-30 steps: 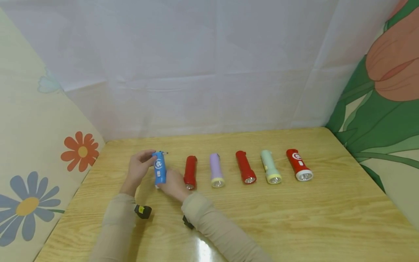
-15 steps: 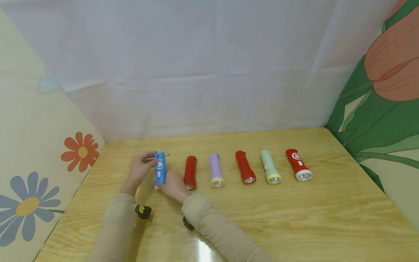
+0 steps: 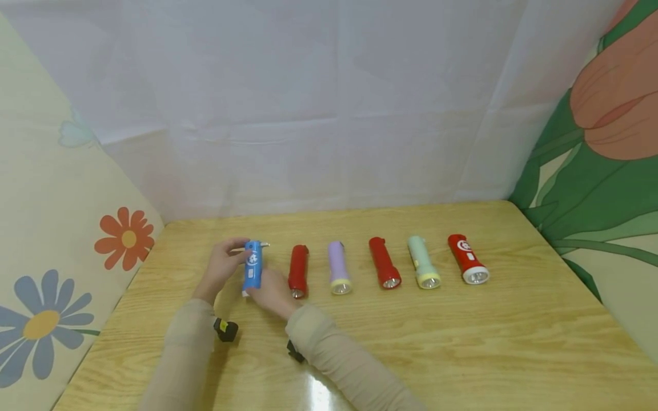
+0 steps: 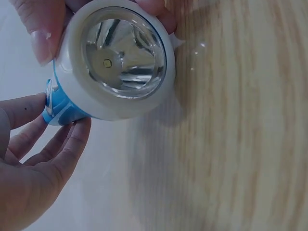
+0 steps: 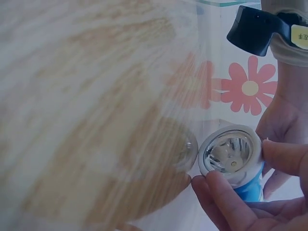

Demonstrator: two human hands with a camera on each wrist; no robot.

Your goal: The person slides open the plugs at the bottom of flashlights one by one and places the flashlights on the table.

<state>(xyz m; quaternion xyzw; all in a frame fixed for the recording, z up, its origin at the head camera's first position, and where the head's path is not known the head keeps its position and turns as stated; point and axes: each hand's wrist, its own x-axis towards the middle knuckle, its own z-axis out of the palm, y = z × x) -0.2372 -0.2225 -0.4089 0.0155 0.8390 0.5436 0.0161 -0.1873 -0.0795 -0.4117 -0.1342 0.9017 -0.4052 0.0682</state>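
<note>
A blue flashlight (image 3: 253, 269) with a white emblem is at the left of the row in the head view, its lens end toward me. The left hand (image 3: 226, 265) pinches its tail end between thumb and fingers. At the lens end, the right hand (image 3: 273, 291) grips it from the right. A thin silvery piece (image 3: 264, 244) sticks out to the right at the tail; its kind is too small to tell. In the left wrist view, the white-rimmed lens (image 4: 126, 55) faces the camera. The right wrist view shows right fingertips (image 5: 219, 185) on the rim.
To the right lie a red flashlight (image 3: 298, 271), a purple one (image 3: 338, 265), another red one (image 3: 383, 262), a mint green one (image 3: 424, 261) and a red-and-white one (image 3: 466, 258). The wooden table (image 3: 437, 348) meets a white cloth (image 3: 329, 114) behind.
The blue flashlight's tail end and the left hand have shifted slightly to the right and toward me. The right hand stays nearly still, and the other flashlights keep their places.
</note>
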